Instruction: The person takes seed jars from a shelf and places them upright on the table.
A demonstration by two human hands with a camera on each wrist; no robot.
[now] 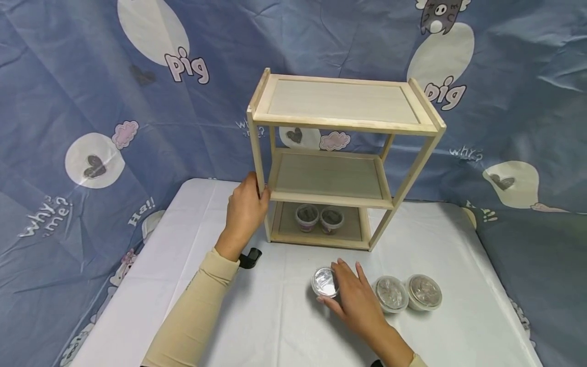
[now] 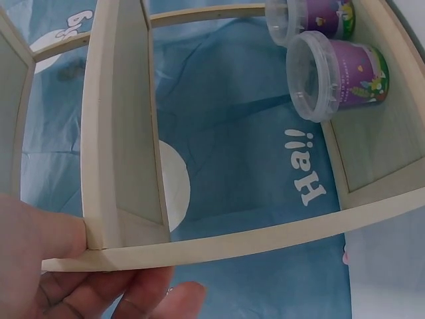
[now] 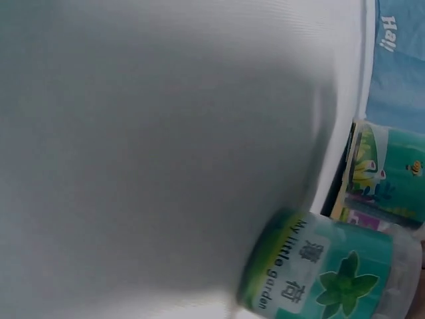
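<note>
A three-tier wooden shelf point(image 1: 326, 200) stands on the white-covered table. My left hand point(image 1: 247, 206) grips its left front post at middle-tier height; in the left wrist view thumb and fingers lie on opposite sides of the wood. My right hand point(image 1: 355, 300) holds a small round plastic cup point(image 1: 324, 282) with a shiny clear lid, thumb and fingers at its side, in front of the shelf. The right wrist view shows a green-labelled cup point(image 3: 319, 272) reading "My little garden" and another green-labelled cup point(image 3: 392, 173). I cannot tell which one the hand holds.
Two lidded cups point(image 1: 392, 294) sit right of my right hand. Two purple-labelled cups point(image 2: 339, 76) stand on the bottom tier. A black curved piece point(image 1: 250, 258) shows by the left wrist. A blue printed cloth point(image 1: 220, 92) hangs behind the shelf.
</note>
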